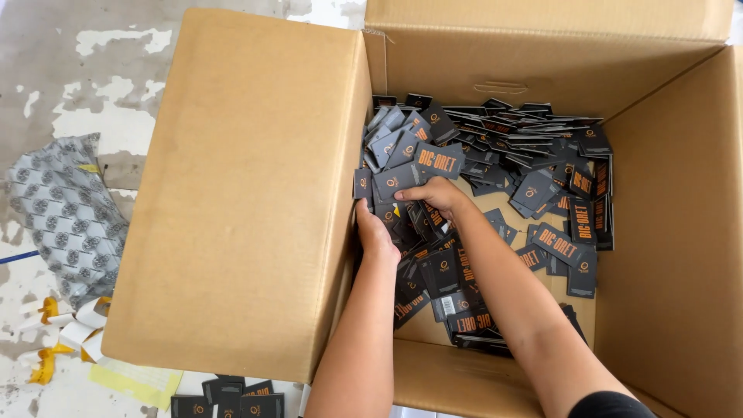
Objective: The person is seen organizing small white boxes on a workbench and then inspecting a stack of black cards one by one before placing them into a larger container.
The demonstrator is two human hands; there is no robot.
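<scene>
Right hand (433, 193): fingers curled down over a small clump of dark card tags (402, 179), closed on them from above, thumb side turned towards the box's left wall.
Left hand (375, 232): pressed edge-on against the inside of the left wall, palm facing right, cupping the pile; fingers hidden among the cards, so cannot tell whether anything is actually pinched.
Why held so: probably bracketing the clump from two sides to square loose cards into a stack (wall doing service as a backstop).
Gripped tags: flat, slim rectangles, dark grey with orange print, lying against the left wall about midway along the box.
Long axis of the gripped clump: roughly left to right across the view, slightly tilted up at the right; printed faces upward.
Loose pile (534, 155): scattered over the floor of the box, thickest towards the far wall, long axes pointing every way, some on edge.
Cardboard box (681, 232): open-topped, bare floor showing between the forearms and the right wall.
Left flap (248, 193): folded outward, hiding the ground beneath.
Outside, lower left: a few more tags (224, 399) on the worn floor, a grey patterned bag (66, 217), yellow and white scraps (66, 329).
</scene>
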